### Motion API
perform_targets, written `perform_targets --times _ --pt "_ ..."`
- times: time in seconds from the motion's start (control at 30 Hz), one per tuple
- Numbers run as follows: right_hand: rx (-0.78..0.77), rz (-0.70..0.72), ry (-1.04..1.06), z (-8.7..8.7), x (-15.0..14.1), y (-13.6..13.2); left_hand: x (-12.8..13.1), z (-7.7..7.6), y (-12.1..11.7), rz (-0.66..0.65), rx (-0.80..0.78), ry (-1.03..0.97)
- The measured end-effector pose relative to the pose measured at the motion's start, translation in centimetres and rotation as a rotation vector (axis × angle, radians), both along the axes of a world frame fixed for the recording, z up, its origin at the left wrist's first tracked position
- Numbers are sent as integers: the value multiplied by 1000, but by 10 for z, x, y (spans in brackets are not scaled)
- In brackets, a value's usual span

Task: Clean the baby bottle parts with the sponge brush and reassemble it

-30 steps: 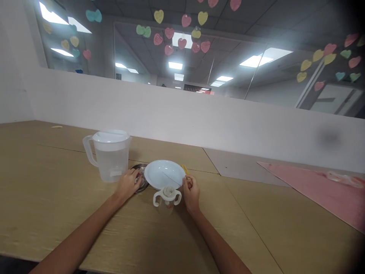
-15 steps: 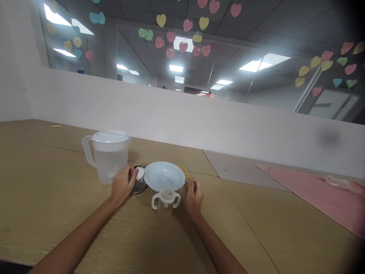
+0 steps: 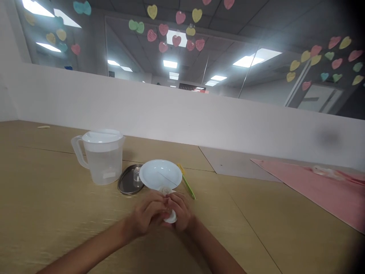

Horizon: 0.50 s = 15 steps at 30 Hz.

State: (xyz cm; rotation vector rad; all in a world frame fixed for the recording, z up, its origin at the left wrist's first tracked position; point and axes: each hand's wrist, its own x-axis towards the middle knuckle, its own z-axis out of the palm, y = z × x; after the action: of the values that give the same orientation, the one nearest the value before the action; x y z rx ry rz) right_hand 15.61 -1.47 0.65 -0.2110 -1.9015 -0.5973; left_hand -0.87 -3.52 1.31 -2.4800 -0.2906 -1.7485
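My left hand (image 3: 148, 211) and my right hand (image 3: 182, 213) are together low in the middle, fingers closed around a small white round lid (image 3: 171, 217). Part of the lid is hidden by the fingers. Just behind them is a clear cup, only its spiral-patterned top (image 3: 165, 190) showing over my knuckles. A white bowl (image 3: 155, 171) stands beyond the cup, with a thin dark line across its inside. To its left, a small clear container (image 3: 137, 175) stands on a round metal tray (image 3: 125, 184). A green-and-yellow brush (image 3: 188, 185) lies right of the bowl.
A translucent lidded pitcher (image 3: 104, 160) with a side handle stands at the left. Pink sheeting (image 3: 308, 190) covers the table's right side, with crumpled plastic (image 3: 327, 172) on it. A white wall (image 3: 182, 118) runs along the back, under a window dotted with heart-shaped notes.
My left hand has brought the white lid from the tray to the middle. The brush has left my right hand and lies on the table. Both hands have come together before the cup.
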Motion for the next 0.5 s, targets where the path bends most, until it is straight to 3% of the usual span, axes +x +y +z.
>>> perform_targets --times 0.23,0.3,0.37,0.5 --pt "-119 44 156 6 -10 -7 13 21 -12 -52 -582 -272" --pt "-105 22 147 10 -9 -7 15 26 -13 -57 -651 -277" --pt "-78 0 135 14 -6 -5 14 30 -12 -35 -516 -244" --pt "-19 -31 142 18 -2 -3 6 37 -12 95 22 -74"
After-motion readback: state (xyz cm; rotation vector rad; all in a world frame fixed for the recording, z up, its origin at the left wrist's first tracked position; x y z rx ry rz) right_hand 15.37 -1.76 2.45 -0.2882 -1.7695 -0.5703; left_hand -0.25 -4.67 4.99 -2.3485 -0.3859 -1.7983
